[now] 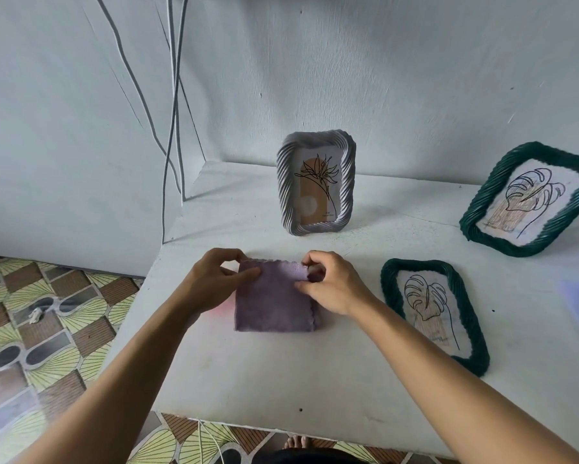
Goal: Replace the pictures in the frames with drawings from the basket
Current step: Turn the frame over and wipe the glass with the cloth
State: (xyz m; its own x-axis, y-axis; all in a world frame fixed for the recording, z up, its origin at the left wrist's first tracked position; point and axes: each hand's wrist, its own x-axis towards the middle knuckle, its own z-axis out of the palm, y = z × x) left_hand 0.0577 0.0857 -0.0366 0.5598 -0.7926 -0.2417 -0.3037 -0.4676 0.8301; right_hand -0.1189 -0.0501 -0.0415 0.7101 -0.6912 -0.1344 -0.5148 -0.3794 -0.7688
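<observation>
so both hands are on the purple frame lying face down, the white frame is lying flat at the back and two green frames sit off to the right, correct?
Not quite: in the head view the white frame stands upright at the back, not flat. The rest holds: left hand and right hand are on the purple frame, with two green frames to the right.

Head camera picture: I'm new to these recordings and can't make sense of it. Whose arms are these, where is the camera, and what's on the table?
No machine here: a person wears the camera on their head, looking down at their own arms. The left hand and right hand pinch the far edge of a purple frame lying face down on the white table. A white frame stands behind it. Two green frames, one near and one far, hold leaf drawings. No basket shows.
</observation>
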